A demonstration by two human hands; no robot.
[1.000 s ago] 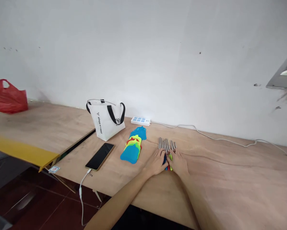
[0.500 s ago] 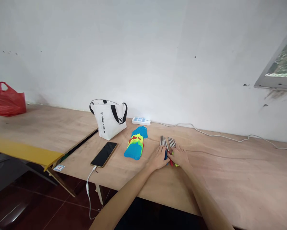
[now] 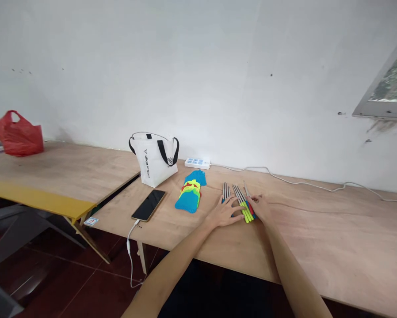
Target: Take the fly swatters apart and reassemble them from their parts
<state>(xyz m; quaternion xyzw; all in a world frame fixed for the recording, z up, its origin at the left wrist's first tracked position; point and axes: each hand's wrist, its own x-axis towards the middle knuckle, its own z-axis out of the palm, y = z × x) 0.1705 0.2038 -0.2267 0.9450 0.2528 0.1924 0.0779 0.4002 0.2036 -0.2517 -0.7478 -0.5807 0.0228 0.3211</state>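
Metal rods point(image 3: 240, 193) with coloured handles lie side by side on the desk point(image 3: 324, 247), shafts pointing toward the wall point(image 3: 218, 79). The left hand point(image 3: 223, 213) rests over the left-hand rods, its fingers spread and reaching across to the yellow-green handles point(image 3: 247, 213) between the 2 hands. The right hand point(image 3: 261, 207) touches the red and blue handles at the right of the row; its fingers are bent, but I cannot tell whether they grip. Left of the rods, overlapping blue, yellow, red and green flat pieces point(image 3: 188, 201) stretch toward a white power strip point(image 3: 197, 163). A phone point(image 3: 148, 206) lies near a white bag point(image 3: 154, 170).
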